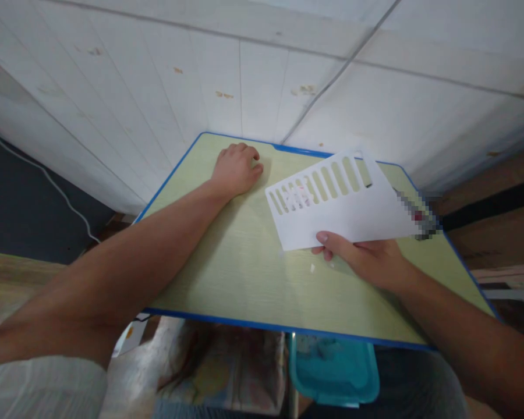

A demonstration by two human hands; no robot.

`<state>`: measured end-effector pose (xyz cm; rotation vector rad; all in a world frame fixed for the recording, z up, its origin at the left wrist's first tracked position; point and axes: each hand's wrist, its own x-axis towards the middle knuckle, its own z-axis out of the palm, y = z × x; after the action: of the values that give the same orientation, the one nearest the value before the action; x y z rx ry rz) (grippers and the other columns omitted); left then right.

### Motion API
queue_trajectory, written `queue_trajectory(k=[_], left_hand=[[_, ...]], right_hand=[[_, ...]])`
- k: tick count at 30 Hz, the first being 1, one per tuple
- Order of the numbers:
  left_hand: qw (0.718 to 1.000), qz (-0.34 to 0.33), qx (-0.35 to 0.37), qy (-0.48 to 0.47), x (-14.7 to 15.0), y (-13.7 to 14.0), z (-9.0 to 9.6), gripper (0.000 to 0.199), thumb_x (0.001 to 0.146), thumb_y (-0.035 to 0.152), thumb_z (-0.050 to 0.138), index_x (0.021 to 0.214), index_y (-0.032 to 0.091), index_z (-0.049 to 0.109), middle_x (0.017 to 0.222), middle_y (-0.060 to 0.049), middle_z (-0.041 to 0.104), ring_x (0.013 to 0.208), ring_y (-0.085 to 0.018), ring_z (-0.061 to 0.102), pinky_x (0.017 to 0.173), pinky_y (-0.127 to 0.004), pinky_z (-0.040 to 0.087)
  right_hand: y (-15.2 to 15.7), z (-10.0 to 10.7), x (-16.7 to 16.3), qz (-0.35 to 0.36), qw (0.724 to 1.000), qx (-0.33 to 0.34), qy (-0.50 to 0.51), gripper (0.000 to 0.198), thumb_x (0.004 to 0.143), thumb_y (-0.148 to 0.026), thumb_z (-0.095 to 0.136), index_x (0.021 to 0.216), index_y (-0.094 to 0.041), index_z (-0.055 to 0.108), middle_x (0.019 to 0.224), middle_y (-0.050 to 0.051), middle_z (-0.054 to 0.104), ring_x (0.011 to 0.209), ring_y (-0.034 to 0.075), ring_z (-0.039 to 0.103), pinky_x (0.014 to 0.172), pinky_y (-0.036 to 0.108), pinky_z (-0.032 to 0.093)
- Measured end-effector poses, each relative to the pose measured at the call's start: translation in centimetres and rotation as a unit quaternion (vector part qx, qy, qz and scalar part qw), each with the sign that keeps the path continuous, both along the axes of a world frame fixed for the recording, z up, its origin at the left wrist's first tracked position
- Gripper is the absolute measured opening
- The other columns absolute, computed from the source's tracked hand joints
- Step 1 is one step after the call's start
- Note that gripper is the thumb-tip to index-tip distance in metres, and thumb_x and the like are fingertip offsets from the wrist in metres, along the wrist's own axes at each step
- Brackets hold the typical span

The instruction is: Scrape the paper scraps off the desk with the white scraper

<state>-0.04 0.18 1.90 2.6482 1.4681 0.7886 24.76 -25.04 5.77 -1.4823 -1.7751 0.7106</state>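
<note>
My right hand (367, 256) grips a white card (344, 218) by its near edge, thumb on top and fingertips curled underneath. A row of rounded slots of growing length is cut through the card along its far side, and the table shows through most of them. Patches with printed marks show in several slots left of the middle. My left hand (238, 169) rests at the far left of the table, fingers loosely bent, thumb apart from the forefinger. I see nothing in it. Two tiny white scraps (313, 267) lie just below the card.
The pale table (244, 262) has a blue rim and stands against a white panelled wall (157, 87). A grey cable (344, 67) runs down the wall to the back edge. Below the front edge is a teal plastic bin (334, 372). At the right, something dark is pixelated (423, 218).
</note>
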Motion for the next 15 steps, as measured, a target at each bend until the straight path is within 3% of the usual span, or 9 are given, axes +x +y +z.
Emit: queue_trajectory(k=[6, 9, 12, 15], left_hand=[[0.999, 0.019, -0.047, 0.014, 0.7, -1.3, 1.1, 0.024, 0.113, 0.029, 0.066, 0.132, 0.021, 0.079, 0.150, -0.015, 0.074, 0.147, -0.039, 0.060, 0.130, -0.059, 0.045], [0.998, 0.021, -0.056, -0.001, 0.9, -1.2, 1.1, 0.023, 0.112, 0.030, 0.068, 0.131, 0.023, 0.079, 0.148, -0.011, 0.074, 0.148, -0.037, 0.059, 0.131, -0.058, 0.042], [0.998, 0.016, -0.063, -0.021, 1.1, -1.0, 1.1, 0.023, 0.109, 0.033, 0.070, 0.129, 0.026, 0.080, 0.145, -0.008, 0.074, 0.146, -0.038, 0.060, 0.130, -0.058, 0.042], [0.998, 0.024, -0.065, -0.003, 1.3, -1.3, 1.4, 0.024, 0.108, 0.030, 0.068, 0.129, 0.030, 0.081, 0.149, -0.008, 0.073, 0.144, -0.036, 0.058, 0.130, -0.059, 0.043]], right_hand=[[-1.7, 0.9, -0.5, 0.058, 0.995, 0.052, -0.056, 0.040, 0.110, -0.046, 0.077, 0.071, -0.037, 0.084, 0.073, 0.000, 0.084, 0.075, 0.030, 0.081, 0.092, 0.047, 0.073], [-2.5, 0.9, -0.8, 0.086, 0.992, 0.075, -0.044, 0.031, 0.108, -0.040, 0.079, 0.078, -0.039, 0.087, 0.073, -0.002, 0.083, 0.075, 0.029, 0.082, 0.083, 0.044, 0.073], [-2.8, 0.6, -0.9, 0.057, 0.996, 0.064, -0.021, 0.034, 0.109, -0.036, 0.077, 0.075, -0.037, 0.082, 0.075, -0.002, 0.084, 0.072, 0.028, 0.082, 0.073, 0.041, 0.072], [-2.9, 0.5, -1.0, 0.057, 0.996, 0.054, -0.036, 0.034, 0.109, -0.032, 0.076, 0.075, -0.036, 0.081, 0.073, -0.002, 0.083, 0.070, 0.027, 0.081, 0.074, 0.041, 0.072]])
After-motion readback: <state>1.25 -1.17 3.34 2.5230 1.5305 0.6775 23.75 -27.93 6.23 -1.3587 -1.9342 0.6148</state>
